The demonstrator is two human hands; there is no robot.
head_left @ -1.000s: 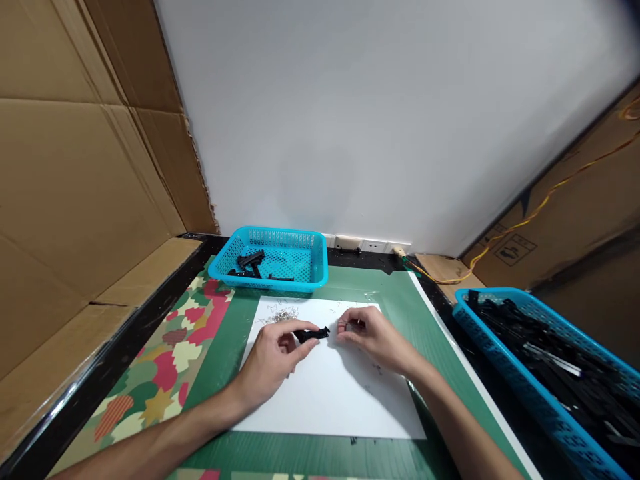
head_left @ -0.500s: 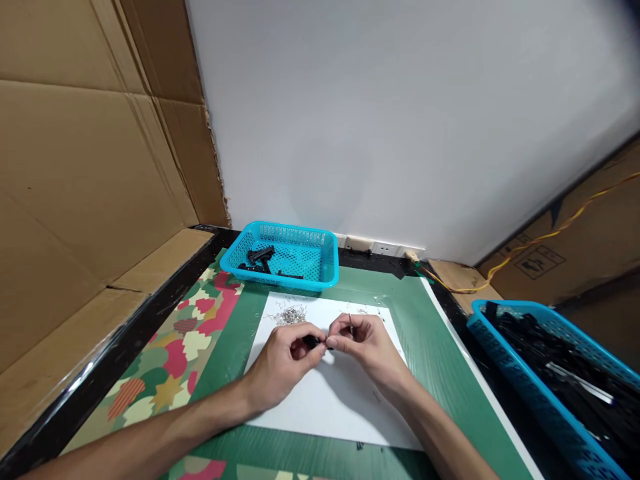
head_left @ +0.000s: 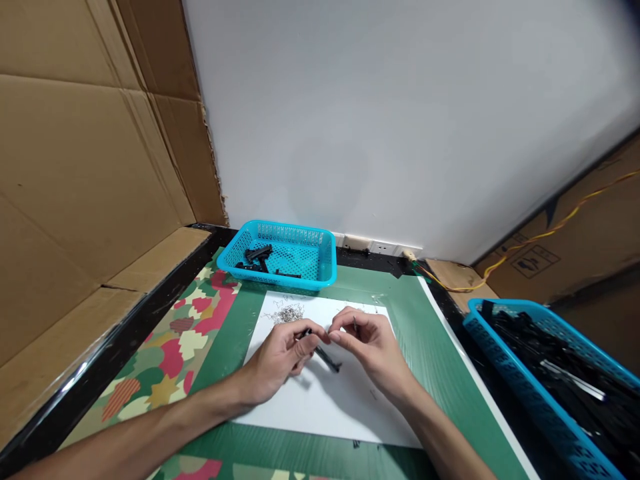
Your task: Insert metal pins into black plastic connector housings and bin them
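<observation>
Over the white sheet (head_left: 320, 407), my left hand (head_left: 280, 357) grips a slim black plastic part (head_left: 327, 360), whose long end points down to the right. My right hand (head_left: 373, 343) is close beside it, thumb and forefinger pinched together. A thin dark sliver shows between its fingers, too small to name. The fingertips of both hands nearly meet, and I cannot tell if they touch. Behind my left hand lies a pile of small metal pieces (head_left: 289, 315), thin and wire-like.
A blue basket (head_left: 327, 273) at the back holds a few black parts (head_left: 259, 253). Another blue basket (head_left: 525, 373) on the right is heaped with black parts and a silver-white stick (head_left: 573, 380). A yellow cable (head_left: 493, 270) runs from the wall sockets. Cardboard (head_left: 75, 167) stands at left.
The black part has turned in my left hand, so its long end now shows below the fingers. My right hand has shifted slightly away from it. The view has moved a little.
</observation>
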